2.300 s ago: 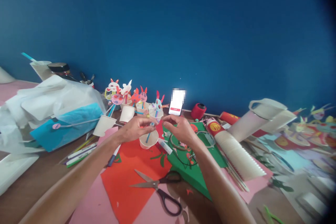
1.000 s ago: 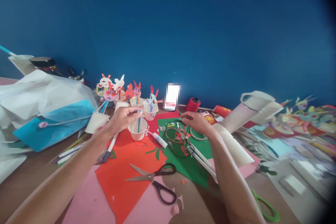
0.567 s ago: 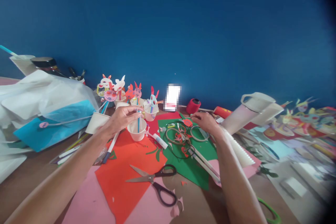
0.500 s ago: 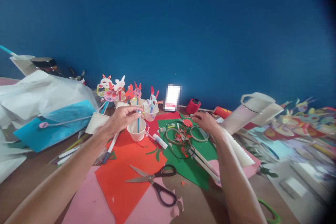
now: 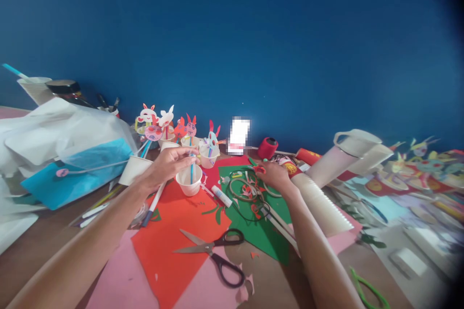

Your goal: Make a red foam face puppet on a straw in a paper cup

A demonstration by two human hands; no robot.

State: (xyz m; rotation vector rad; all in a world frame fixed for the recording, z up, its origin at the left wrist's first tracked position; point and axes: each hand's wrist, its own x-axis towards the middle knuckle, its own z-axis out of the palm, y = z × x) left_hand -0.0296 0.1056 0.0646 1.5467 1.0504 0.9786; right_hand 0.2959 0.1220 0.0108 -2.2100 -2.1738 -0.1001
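My left hand [image 5: 174, 165] pinches the top of a blue straw [image 5: 192, 169], which stands in a white paper cup [image 5: 189, 184]. Over the green paper [image 5: 277, 243], my right hand [image 5: 273, 175] has its fingertips on a small red-orange paper cutout [image 5: 259, 169]. Below that hand lie headband-like rings [image 5: 241, 188] among red scraps. A glue stick [image 5: 221, 196] rests between the cup and the rings. Black-handled scissors [image 5: 213, 247] lie open across the orange paper [image 5: 174, 251] and the table.
Decorated animal straws [image 5: 191, 128] stand in cups at the back. At left are plastic-wrapped blue sheets [image 5: 76, 169]; at right, a white pitcher [image 5: 335, 161], a spiral notebook [image 5: 322, 207] and green scissors [image 5: 369, 289]. A red spool [image 5: 267, 147] sits near the blue wall.
My right hand has moved left and slightly down to the red-orange cutout. My left hand stays at the straw.
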